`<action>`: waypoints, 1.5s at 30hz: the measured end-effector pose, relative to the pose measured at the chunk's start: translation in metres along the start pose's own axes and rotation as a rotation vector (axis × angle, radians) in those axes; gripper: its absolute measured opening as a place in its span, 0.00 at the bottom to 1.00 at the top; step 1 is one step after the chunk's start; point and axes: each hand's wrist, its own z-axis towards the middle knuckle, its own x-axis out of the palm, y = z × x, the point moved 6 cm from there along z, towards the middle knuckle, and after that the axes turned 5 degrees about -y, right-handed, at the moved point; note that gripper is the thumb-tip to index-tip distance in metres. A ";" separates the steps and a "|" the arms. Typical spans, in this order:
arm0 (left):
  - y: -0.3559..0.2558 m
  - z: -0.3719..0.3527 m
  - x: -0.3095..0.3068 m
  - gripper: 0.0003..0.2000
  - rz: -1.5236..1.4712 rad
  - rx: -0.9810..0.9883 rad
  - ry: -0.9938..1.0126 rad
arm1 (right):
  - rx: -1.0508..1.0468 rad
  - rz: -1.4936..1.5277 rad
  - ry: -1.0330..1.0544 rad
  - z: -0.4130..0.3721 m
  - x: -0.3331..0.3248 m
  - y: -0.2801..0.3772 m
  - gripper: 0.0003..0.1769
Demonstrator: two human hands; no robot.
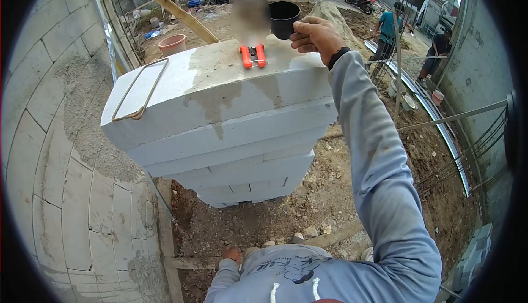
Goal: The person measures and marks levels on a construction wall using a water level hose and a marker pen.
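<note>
My right hand (316, 34) is closed on a black cup (284, 21), gripping its right side above the far edge of a stack of pale blocks (220, 132). Just left of the cup, a pair of pliers with red-orange handles (253, 56) lies on the wet-stained top of the stack. A bent metal rod frame (142, 89) rests at the stack's left end. Low in the view, my left hand (231, 254) hangs beside my body near my leg, away from the blocks; its fingers are too small and partly hidden to read. A blurred patch covers the area behind the pliers.
A block wall (66, 154) runs close along my left. Behind the stack are a reddish bucket (172, 44) and a slanted wooden beam (170, 8). Two people work at the right back, near long metal strips (429, 110). Thin metal bars (467, 149) jut in from the right.
</note>
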 end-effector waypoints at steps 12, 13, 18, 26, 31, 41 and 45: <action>-0.098 0.033 0.063 0.14 0.115 0.132 0.109 | -0.160 -0.032 0.050 -0.186 -0.124 -0.023 0.11; -0.095 0.035 0.066 0.14 0.132 0.131 0.109 | -0.164 -0.033 0.055 -0.194 -0.130 -0.027 0.11; -0.108 -0.031 0.096 0.14 0.377 0.219 0.119 | -0.162 -0.072 0.065 -0.214 -0.152 -0.039 0.11; -0.111 -0.032 0.120 0.14 0.288 0.312 0.192 | -0.181 0.127 0.018 -0.160 -0.124 0.009 0.17; -0.085 -0.014 0.091 0.14 0.262 0.188 0.164 | -0.096 0.273 0.025 -0.092 -0.056 0.022 0.16; 0.022 0.088 0.064 0.16 0.105 -0.077 0.105 | 0.107 0.187 -0.066 -0.040 0.020 0.000 0.15; 0.020 0.102 0.058 0.15 0.165 -0.056 0.103 | 0.097 0.045 -0.192 -0.059 0.014 0.005 0.18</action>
